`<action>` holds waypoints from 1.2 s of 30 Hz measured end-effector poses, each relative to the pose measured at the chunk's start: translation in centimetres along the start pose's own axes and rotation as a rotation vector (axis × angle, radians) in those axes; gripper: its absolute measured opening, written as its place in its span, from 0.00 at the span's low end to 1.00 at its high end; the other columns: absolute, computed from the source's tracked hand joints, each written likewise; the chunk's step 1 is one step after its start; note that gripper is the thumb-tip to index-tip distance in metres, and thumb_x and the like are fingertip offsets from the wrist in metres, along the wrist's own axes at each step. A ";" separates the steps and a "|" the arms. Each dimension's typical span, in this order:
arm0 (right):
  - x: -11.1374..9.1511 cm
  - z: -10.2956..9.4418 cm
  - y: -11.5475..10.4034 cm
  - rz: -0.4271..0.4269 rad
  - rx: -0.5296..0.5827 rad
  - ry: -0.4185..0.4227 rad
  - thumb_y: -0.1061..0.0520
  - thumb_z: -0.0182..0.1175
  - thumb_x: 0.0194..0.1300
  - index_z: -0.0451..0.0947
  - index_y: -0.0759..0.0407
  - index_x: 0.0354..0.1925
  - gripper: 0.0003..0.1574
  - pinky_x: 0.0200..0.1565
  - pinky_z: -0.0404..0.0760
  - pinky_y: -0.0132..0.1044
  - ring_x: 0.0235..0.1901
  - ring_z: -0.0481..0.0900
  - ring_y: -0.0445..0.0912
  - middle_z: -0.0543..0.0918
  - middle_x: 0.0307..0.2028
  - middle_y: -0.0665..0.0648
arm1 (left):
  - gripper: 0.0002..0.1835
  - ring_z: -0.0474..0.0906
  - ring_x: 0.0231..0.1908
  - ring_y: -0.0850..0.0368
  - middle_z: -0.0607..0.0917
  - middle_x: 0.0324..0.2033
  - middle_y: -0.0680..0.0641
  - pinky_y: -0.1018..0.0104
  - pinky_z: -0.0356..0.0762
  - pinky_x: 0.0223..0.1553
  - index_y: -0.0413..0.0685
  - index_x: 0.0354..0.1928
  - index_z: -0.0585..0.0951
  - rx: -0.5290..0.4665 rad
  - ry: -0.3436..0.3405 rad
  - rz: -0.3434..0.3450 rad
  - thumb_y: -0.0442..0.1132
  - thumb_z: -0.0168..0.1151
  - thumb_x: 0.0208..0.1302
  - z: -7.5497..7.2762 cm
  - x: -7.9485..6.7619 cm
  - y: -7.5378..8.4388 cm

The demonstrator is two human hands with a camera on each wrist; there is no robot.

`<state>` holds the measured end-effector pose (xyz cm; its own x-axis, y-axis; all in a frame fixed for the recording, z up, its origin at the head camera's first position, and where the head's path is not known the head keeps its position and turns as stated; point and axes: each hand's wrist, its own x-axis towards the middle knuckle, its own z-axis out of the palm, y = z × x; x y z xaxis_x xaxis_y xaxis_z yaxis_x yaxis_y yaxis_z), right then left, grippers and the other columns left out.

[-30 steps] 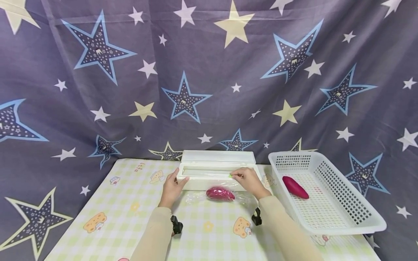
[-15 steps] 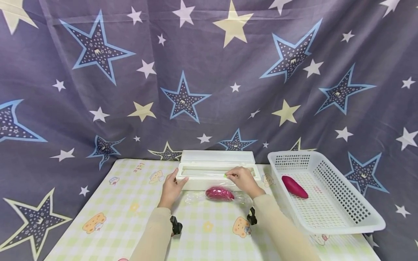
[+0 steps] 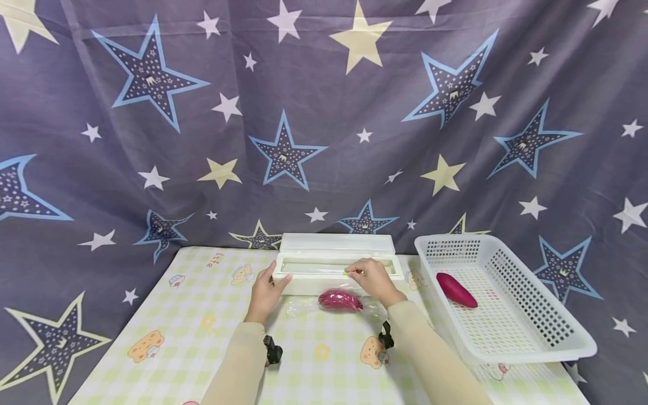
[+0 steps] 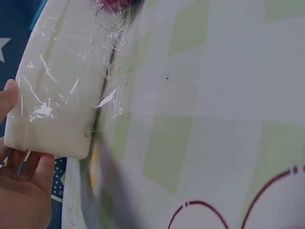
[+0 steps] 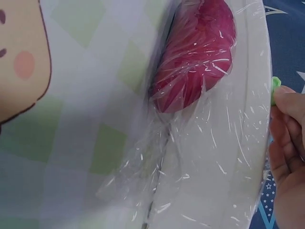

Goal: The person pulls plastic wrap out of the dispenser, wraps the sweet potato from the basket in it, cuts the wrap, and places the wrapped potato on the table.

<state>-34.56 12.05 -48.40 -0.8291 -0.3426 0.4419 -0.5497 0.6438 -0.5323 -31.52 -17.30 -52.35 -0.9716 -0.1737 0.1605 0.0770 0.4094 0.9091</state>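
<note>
A white cling film dispenser box [image 3: 309, 286] with its lid raised stands at the back of the table. My left hand [image 3: 265, 293] grips its left end, thumb in front. With thumb and fingertips my right hand [image 3: 377, 281] pinches a small green slider [image 3: 346, 273] on the dispenser's front edge, right of its middle. Clear cling film [image 5: 190, 181] hangs over the front and onto the cloth. Under or in the film lies a purple-red sweet potato [image 3: 340, 300], against the dispenser's front. The right wrist view shows the slider [image 5: 275, 88] at the fingertips.
A white perforated basket [image 3: 531, 358] stands at the right, with another purple-red sweet potato [image 3: 457, 290] in it. A checked tablecloth [image 3: 177, 315] covers the table. Behind hangs a dark star-patterned curtain [image 3: 324, 95].
My right hand has slid left along the dispenser's front edge, bringing the green slider with it. My left hand stays on the box's left end, and the sweet potatoes have not moved.
</note>
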 end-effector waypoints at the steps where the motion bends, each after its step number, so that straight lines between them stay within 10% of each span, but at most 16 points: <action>1: 0.0 0.0 0.0 -0.001 -0.001 0.002 0.63 0.71 0.61 0.90 0.57 0.36 0.04 0.44 0.83 0.44 0.40 0.83 0.50 0.88 0.39 0.55 | 0.43 0.67 0.66 0.34 0.64 0.68 0.32 0.49 0.69 0.65 0.38 0.76 0.58 0.000 0.000 -0.002 0.49 0.66 0.68 0.0 0.0 0.0; 36: 1.6 2.5 -2.0 -0.027 0.007 -0.067 0.63 0.67 0.65 0.89 0.57 0.39 0.06 0.44 0.82 0.39 0.38 0.83 0.47 0.88 0.39 0.53 | 0.43 0.66 0.66 0.34 0.63 0.69 0.33 0.48 0.68 0.65 0.40 0.77 0.56 0.028 -0.010 -0.016 0.48 0.65 0.69 0.1 0.0 -0.2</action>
<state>-35.04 8.49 -48.37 -0.8189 -0.4044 0.4072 -0.5722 0.6292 -0.5259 -31.58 -17.29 -52.51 -0.9749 -0.1714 0.1418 0.0550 0.4318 0.9003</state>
